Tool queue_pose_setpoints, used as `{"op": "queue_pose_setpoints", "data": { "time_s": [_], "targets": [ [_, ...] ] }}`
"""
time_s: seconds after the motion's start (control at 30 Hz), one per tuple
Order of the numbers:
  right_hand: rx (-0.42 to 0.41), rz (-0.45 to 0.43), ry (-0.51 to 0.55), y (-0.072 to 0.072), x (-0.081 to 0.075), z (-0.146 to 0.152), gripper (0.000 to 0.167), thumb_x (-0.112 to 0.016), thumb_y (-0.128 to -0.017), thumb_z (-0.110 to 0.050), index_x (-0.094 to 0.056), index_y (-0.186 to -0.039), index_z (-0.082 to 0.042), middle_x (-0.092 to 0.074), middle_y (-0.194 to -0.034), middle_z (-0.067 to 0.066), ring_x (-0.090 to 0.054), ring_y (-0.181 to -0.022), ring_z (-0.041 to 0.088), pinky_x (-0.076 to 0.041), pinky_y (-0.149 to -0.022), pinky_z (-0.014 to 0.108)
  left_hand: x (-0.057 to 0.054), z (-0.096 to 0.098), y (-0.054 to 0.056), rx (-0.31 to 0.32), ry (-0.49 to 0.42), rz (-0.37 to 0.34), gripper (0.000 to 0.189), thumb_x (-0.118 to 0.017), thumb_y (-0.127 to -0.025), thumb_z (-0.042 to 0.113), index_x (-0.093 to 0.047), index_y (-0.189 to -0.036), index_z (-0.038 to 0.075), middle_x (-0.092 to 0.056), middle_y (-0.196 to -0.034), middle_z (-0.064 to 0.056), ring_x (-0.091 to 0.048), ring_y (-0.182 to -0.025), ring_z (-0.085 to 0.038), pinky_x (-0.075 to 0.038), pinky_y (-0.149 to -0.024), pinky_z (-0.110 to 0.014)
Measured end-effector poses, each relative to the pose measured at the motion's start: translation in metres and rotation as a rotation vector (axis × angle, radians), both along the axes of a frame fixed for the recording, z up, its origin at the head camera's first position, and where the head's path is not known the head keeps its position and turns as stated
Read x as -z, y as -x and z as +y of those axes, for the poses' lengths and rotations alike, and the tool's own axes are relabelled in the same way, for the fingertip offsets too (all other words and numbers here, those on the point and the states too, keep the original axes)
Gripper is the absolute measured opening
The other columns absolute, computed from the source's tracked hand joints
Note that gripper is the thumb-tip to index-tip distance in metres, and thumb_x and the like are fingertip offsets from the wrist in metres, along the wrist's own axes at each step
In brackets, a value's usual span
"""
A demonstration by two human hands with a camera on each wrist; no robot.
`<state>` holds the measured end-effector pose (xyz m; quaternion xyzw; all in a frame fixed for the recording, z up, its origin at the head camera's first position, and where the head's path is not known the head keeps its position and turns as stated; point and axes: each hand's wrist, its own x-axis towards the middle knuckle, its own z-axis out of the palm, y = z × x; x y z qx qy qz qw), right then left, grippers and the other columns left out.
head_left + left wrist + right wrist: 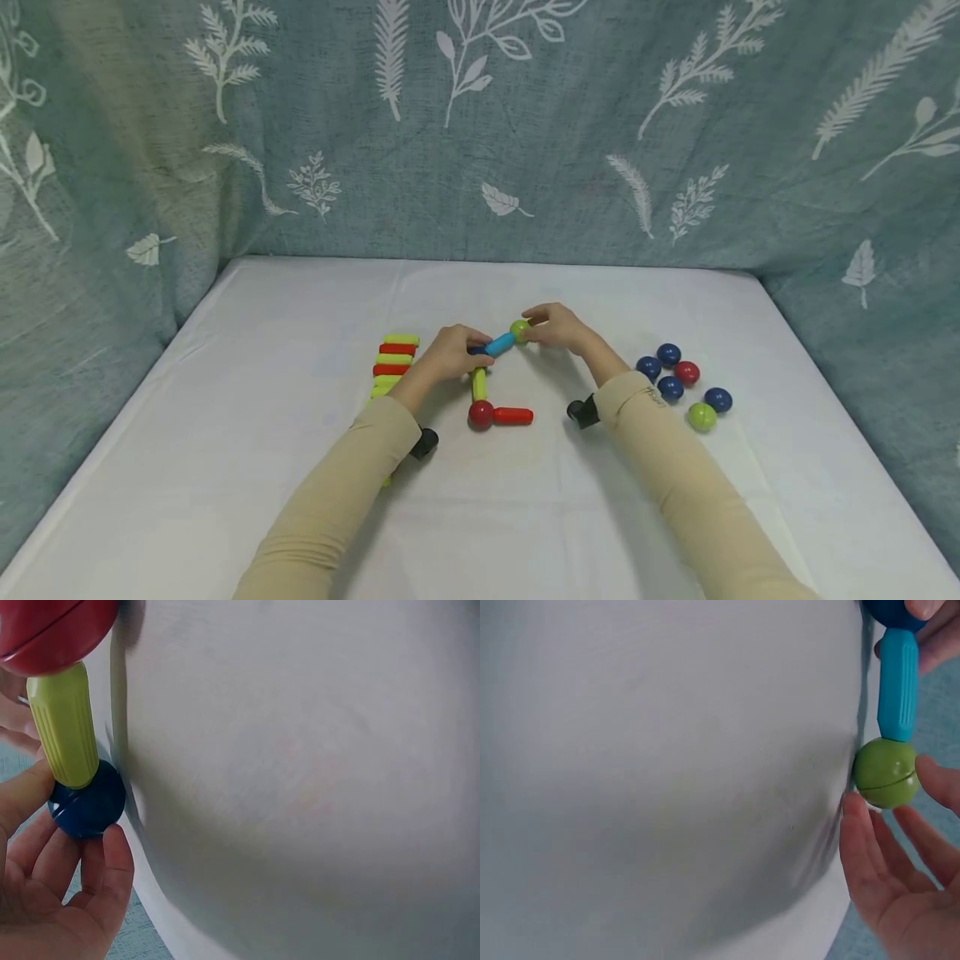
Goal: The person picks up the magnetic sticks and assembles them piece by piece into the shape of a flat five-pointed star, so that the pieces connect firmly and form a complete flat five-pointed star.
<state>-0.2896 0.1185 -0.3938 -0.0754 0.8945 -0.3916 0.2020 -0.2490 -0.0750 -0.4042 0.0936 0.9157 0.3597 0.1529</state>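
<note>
A joined chain of balls and rods lies on the white cloth. Its red rod (513, 416) meets a red ball (481, 415), from which a yellow-green rod (479, 385) runs to a dark blue ball (86, 802). From that ball a light blue rod (500, 345) reaches a green ball (886, 772). My left hand (446, 354) holds the blue ball between thumb and fingers, partly hiding it in the head view. On the other end, my right hand (558, 327) has thumb and fingertips around the green ball.
Yellow-green and red rods (395, 350) lie in a column on the left, partly behind the left forearm. To the right sit several dark blue balls (670, 387), a red ball (686, 372) and another green ball (702, 417). A patterned curtain (480, 150) hangs behind the table.
</note>
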Motion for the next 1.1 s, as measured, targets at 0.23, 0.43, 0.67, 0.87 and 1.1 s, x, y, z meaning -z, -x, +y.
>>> {"op": "queue_pose_setpoints", "data": {
  "time_s": [0.23,0.43,0.67,0.87,1.1],
  "targets": [
    [-0.06,0.017,-0.021,-0.026,-0.003,0.02,0.05,-0.061,-0.087,-0.017,-0.045,-0.131,-0.002,-0.048,-0.128,0.021,-0.048,-0.113,0.033,-0.042,-0.092,0.042,0.001,0.002,0.0,0.001,-0.006,0.005,0.041,-0.067,-0.085,0.018,-0.058,-0.122,0.004,-0.06,-0.118,-0.011,-0.054,-0.103,-0.022,-0.042,-0.094,-0.035],
    [-0.286,-0.012,-0.025,-0.058,-0.003,0.025,0.036,-0.065,-0.084,-0.016,-0.057,-0.116,-0.001,-0.061,-0.107,0.012,-0.057,-0.097,0.025,-0.049,-0.079,0.034,0.0,0.0,-0.002,-0.012,0.022,0.004,0.04,-0.065,-0.086,0.018,-0.057,-0.123,0.004,-0.059,-0.118,-0.011,-0.053,-0.101,-0.023,-0.043,-0.092,-0.035],
    [-0.439,0.067,-0.069,-0.085,0.003,0.013,0.027,-0.071,-0.078,-0.014,-0.065,-0.103,-0.006,-0.062,-0.083,-0.001,-0.055,-0.074,0.012,-0.047,-0.067,0.024,-0.001,0.001,-0.003,-0.027,0.067,0.023,0.043,-0.066,-0.085,0.021,-0.057,-0.123,0.005,-0.059,-0.117,-0.012,-0.053,-0.098,-0.022,-0.046,-0.088,-0.033],
    [-0.445,0.265,-0.159,-0.093,0.009,0.009,0.017,-0.072,-0.077,-0.011,-0.067,-0.092,-0.006,-0.06,-0.074,-0.004,-0.05,-0.065,0.008,-0.044,-0.061,0.021,-0.002,0.001,-0.008,-0.024,0.082,0.083,0.046,-0.068,-0.083,0.023,-0.056,-0.124,0.004,-0.062,-0.111,-0.012,-0.057,-0.093,-0.021,-0.049,-0.083,-0.031],
    [-0.388,0.229,-0.169,-0.086,0.007,0.029,0.013,-0.069,-0.078,-0.005,-0.066,-0.091,-0.004,-0.061,-0.084,0.001,-0.05,-0.068,0.012,-0.045,-0.063,0.024,-0.01,-0.005,-0.024,0.111,0.139,0.144,0.039,-0.072,-0.079,0.02,-0.063,-0.113,0.003,-0.064,-0.106,-0.012,-0.057,-0.096,-0.022,-0.048,-0.083,-0.033]
  ]
}}
